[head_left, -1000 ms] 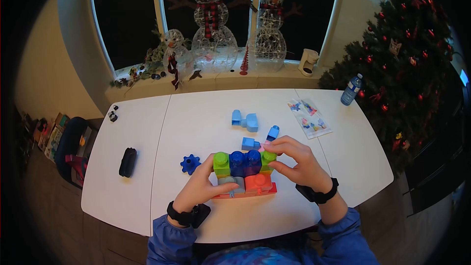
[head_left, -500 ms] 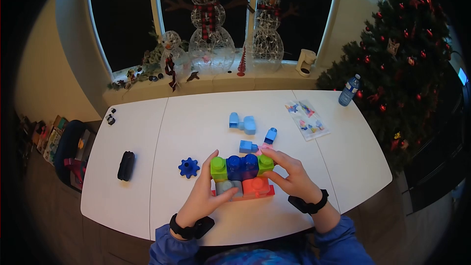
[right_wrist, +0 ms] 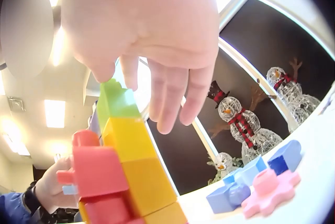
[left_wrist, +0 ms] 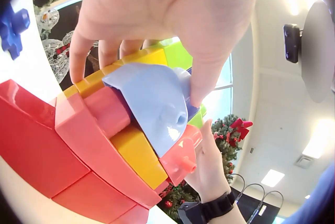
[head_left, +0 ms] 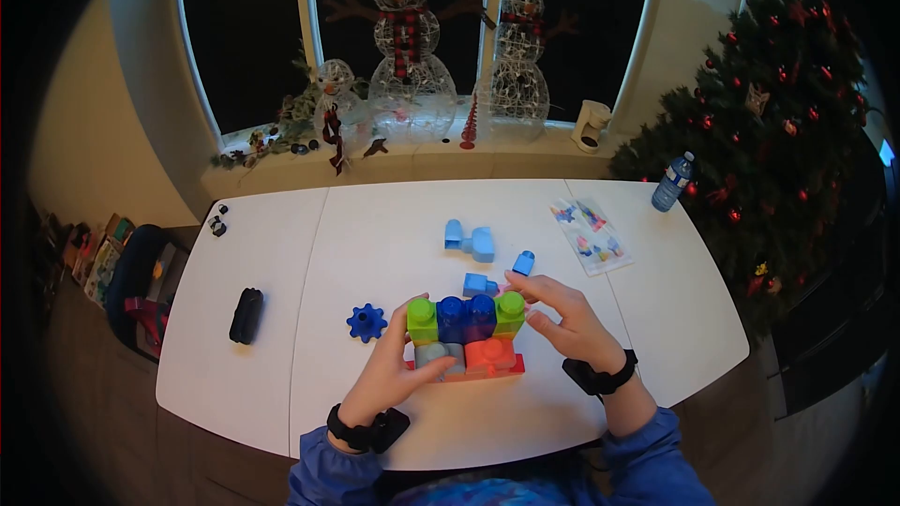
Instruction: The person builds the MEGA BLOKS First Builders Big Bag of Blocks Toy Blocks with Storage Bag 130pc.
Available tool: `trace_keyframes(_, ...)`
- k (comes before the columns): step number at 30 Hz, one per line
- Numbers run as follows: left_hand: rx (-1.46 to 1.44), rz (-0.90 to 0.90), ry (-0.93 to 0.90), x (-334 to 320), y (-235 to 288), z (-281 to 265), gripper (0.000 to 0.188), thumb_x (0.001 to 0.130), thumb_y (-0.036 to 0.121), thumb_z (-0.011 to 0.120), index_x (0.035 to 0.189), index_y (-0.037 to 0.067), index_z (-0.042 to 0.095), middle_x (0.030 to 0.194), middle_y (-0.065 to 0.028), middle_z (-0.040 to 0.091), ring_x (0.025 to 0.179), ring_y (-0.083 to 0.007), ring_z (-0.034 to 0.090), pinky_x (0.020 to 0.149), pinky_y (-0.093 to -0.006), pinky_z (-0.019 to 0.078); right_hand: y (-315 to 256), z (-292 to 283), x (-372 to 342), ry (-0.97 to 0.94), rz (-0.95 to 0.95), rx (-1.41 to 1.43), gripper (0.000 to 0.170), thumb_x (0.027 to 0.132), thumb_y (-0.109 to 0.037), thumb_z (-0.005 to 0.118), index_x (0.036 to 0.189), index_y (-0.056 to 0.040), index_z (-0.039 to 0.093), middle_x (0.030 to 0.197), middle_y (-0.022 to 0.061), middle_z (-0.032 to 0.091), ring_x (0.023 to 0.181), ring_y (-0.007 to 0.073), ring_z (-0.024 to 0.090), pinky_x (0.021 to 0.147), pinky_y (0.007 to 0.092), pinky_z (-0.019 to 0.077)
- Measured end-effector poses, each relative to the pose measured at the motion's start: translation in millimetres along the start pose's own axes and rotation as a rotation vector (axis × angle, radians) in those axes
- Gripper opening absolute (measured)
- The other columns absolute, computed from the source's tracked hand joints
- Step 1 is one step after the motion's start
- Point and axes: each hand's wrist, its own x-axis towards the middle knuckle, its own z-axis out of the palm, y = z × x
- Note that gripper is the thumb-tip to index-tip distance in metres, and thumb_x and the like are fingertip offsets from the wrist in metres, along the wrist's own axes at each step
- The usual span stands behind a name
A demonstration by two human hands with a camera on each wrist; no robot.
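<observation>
A stacked toy-block build stands on the table, with a green block at its top left, dark blue blocks mid-top and another green block at its right. Below sit a grey-blue block and a coral block, with yellow blocks behind and a red base. My left hand grips the build's left side, thumb across the front by the grey-blue block and fingers behind. Beside the right green block, my right hand has its fingers extended, thumb close to that block's top.
Beyond the build lie light blue blocks and a pink gear-shaped piece. A dark blue gear piece is left of it, then a black case. A picture sheet and water bottle lie toward the far right.
My right hand's fingers have come away from the right green block and extended a little. The left hand keeps its grip, and the build stays about where it was.
</observation>
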Motion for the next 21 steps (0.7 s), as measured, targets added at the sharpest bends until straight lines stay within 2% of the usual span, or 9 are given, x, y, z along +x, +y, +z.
trace_keyframes(1, 0.004, -0.008, -0.001, -0.1, -1.1, -0.6, 0.091, 0.086, 0.013, 0.087, 0.159, 0.002, 0.033, 0.141, -0.0106, 0.056, 0.129, -0.0197, 0.057, 0.113, -0.0382, 0.0436, 2.1, -7.0, 5.8, 0.004, 0.038, 0.033, 0.044, 0.099, -0.015, 0.07, 0.142, -0.0069, 0.061, 0.124, 0.0187, 0.07, 0.104, 0.0303, 0.071, 0.09, 0.0378, 0.0572)
trace_keyframes(4, 0.017, -0.016, -0.047, 3.0, -1.0, -4.7, 0.086, 0.086, 0.013, 0.087, 0.155, 0.003, 0.038, 0.141, -0.0094, 0.056, 0.128, -0.0189, 0.057, 0.112, -0.0365, 0.0443, 20.4, -22.9, 30.5, 0.113, 0.201, -0.286, 0.037, 0.098, -0.023, 0.071, 0.13, -0.0034, 0.067, 0.111, 0.0199, 0.073, 0.09, 0.0316, 0.073, 0.082, 0.0396, 0.0579)
trace_keyframes(5, -0.029, -0.01, -0.032, 3.5, -0.6, -4.7, 0.082, 0.086, 0.015, 0.087, 0.152, 0.003, 0.041, 0.139, -0.0097, 0.058, 0.127, -0.0196, 0.058, 0.11, -0.0362, 0.0451, 31.0, -25.2, 39.5, 0.089, 0.289, -0.386, 0.038, 0.096, -0.027, 0.073, 0.125, -0.0026, 0.068, 0.108, 0.0203, 0.073, 0.089, 0.0333, 0.073, 0.081, 0.0409, 0.0581)
trace_keyframes(7, -0.119, 0.006, -0.004, 5.8, 0.5, -5.0, 0.074, 0.086, 0.019, 0.087, 0.146, 0.003, 0.047, 0.135, -0.0102, 0.06, 0.125, -0.021, 0.059, 0.108, -0.0356, 0.0467, 60.8, -25.2, 53.6, 0.043, 0.465, -0.586, 0.042, 0.093, -0.035, 0.076, 0.116, -0.0008, 0.069, 0.101, 0.021, 0.075, 0.086, 0.0367, 0.073, 0.078, 0.0434, 0.0584)
trace_keyframes(10, -0.238, 0.005, 0.051, 13.0, 3.8, -3.4, 0.064, 0.088, 0.014, 0.085, 0.141, 0.004, 0.052, 0.128, -0.0075, 0.063, 0.119, -0.0174, 0.061, 0.103, -0.0317, 0.0487, 108.9, -6.2, 59.4, 0.049, 0.472, -0.763, 0.055, 0.087, -0.049, 0.079, 0.109, 0.0005, 0.069, 0.094, 0.0223, 0.075, 0.091, 0.0399, 0.073, 0.079, 0.0464, 0.059)
trace_keyframes(13, -0.24, -0.011, 0.04, 18.5, 8.4, -3.4, 0.054, 0.09, 0.008, 0.083, 0.136, 0.004, 0.056, 0.12, -0.0052, 0.066, 0.113, -0.0146, 0.063, 0.099, -0.0289, 0.0501, 128.5, 5.8, 64.3, -0.068, 0.612, -0.819, 0.054, 0.085, -0.047, 0.078, 0.107, 0.0011, 0.068, 0.097, 0.0249, 0.074, 0.093, 0.0425, 0.073, 0.082, 0.0483, 0.0592)
trace_keyframes(16, -0.197, 0.013, 0.022, 21.5, 7.3, -3.0, 0.048, 0.092, 0.002, 0.079, 0.133, 0.006, 0.055, 0.114, -0.0019, 0.065, 0.105, -0.011, 0.062, 0.091, -0.0265, 0.0512, 140.0, 8.4, 65.0, -0.099, 0.657, -0.731, 0.047, 0.086, -0.04, 0.074, 0.106, 0.0017, 0.067, 0.099, 0.0252, 0.075, 0.093, 0.043, 0.073, 0.083, 0.0473, 0.0595)
trace_keyframes(19, -0.225, -0.01, 0.009, 21.8, 5.0, -2.4, 0.044, 0.093, 0.003, 0.078, 0.131, 0.007, 0.055, 0.114, -0.0024, 0.065, 0.105, -0.0107, 0.061, 0.091, -0.0273, 0.0519, 136.5, 1.0, 64.1, -0.079, 0.629, -0.708, 0.04, 0.087, -0.032, 0.07, 0.11, 0.0007, 0.065, 0.099, 0.0252, 0.075, 0.094, 0.0437, 0.072, 0.083, 0.0459, 0.0595)
trace_keyframes(21, -0.211, -0.017, 0.002, 21.7, 5.8, -2.6, 0.042, 0.094, 0.003, 0.078, 0.129, 0.006, 0.055, 0.115, -0.0026, 0.065, 0.105, -0.0105, 0.061, 0.092, -0.0274, 0.0518, 101.1, -7.9, 71.6, 0.058, 0.551, -0.535, 0.039, 0.089, -0.026, 0.071, 0.117, -0.0006, 0.063, 0.101, 0.0233, 0.075, 0.095, 0.0402, 0.073, 0.083, 0.0433, 0.0593)
